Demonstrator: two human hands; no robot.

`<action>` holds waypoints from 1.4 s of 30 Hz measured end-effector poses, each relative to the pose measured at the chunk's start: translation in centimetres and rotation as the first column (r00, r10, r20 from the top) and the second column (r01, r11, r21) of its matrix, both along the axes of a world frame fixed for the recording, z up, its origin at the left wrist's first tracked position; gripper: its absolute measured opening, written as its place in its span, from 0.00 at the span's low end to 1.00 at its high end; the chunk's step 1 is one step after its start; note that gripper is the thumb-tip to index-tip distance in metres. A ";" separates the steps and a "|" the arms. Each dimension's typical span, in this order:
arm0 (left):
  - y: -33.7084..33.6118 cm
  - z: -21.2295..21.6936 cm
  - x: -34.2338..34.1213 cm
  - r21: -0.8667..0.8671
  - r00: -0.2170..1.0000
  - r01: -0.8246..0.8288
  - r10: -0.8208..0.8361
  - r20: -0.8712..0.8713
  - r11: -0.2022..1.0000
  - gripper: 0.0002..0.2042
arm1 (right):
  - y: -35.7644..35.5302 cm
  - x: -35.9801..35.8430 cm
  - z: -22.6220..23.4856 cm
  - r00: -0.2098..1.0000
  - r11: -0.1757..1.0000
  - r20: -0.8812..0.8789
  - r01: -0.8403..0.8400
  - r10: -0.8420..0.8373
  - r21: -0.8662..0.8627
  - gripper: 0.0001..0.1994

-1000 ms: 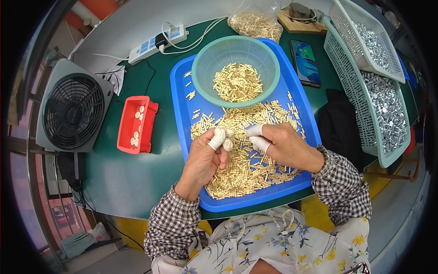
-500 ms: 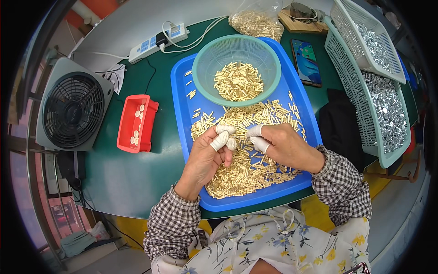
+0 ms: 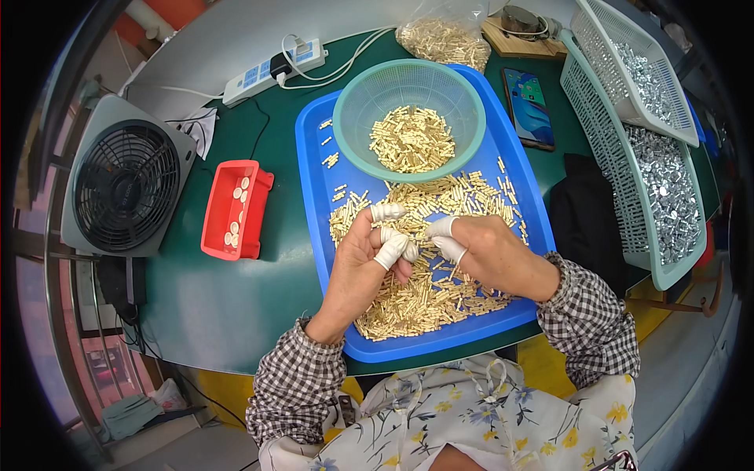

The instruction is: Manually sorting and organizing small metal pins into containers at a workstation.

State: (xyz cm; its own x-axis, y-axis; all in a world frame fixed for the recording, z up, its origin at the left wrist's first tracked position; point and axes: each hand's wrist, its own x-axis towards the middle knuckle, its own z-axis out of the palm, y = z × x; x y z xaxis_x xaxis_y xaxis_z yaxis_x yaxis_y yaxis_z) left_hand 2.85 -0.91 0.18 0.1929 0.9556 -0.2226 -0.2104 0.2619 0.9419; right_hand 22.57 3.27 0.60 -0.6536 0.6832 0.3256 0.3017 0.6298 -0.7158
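Observation:
Both my hands are over a blue tray [image 3: 313, 169] spread with many small brass pins [image 3: 393, 314]. White finger cots cover several fingertips. My left hand [image 3: 361, 263] has its thumb pressed to a bent finger, while the index finger stretches out above them. Close beside it, my right hand [image 3: 499, 255] pinches thumb and index finger together, pointing at the left fingertips. Whatever either pinch holds is too small or hidden to make out. A pale green colander [image 3: 349, 153] holding a heap of the same brass pieces stands on the tray's far part.
Left of the tray are a red bin [image 3: 250, 228] with several round pale pieces and a fan [image 3: 126, 184]. A power strip [image 3: 263, 74], a bag of brass pieces [image 3: 444, 39] and a phone [image 3: 528, 106] lie farther back. Baskets [image 3: 601, 125] of silvery parts stand right, by dark cloth [image 3: 585, 212].
My left index finger has lifted and straightened away from the thumb, and the left hand has turned slightly. My right hand stays nearly in place, still pinched.

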 end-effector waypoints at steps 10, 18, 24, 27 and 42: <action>-0.1 0.1 -0.1 -0.067 0.981 -0.045 0.056 0.186 0.997 0.08 | -0.2 0.2 2.3 0.997 0.870 -0.004 -0.065 0.072 -0.488 0.13; -0.3 0.0 -0.9 0.083 0.932 -0.204 0.167 0.323 0.976 0.09 | 0.8 0.3 2.3 0.989 0.741 -0.149 -0.087 -0.018 -0.666 0.13; -0.3 0.2 -0.3 -0.039 0.963 -0.156 0.161 0.217 0.987 0.09 | 0.7 0.2 2.1 0.968 0.669 -0.244 -0.147 -0.053 -0.729 0.13; -0.3 -0.1 -0.5 -0.048 0.975 -0.127 0.134 0.180 0.991 0.09 | 0.6 0.2 2.0 0.969 0.667 -0.244 -0.153 -0.045 -0.729 0.13; -0.4 0.9 -0.9 0.023 0.974 -0.120 0.113 0.195 0.992 0.12 | 0.8 -0.2 3.6 0.969 0.683 -0.236 -0.120 -0.078 -0.721 0.12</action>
State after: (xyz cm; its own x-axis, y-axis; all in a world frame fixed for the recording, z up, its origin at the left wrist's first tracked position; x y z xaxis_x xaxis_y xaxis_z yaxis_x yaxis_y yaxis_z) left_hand 1.99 -1.36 1.07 0.1155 0.9806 -0.1583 -0.4160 0.1925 0.8887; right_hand 22.36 4.10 4.18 -0.6448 0.7539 -0.1261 0.0611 -0.1136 -0.9916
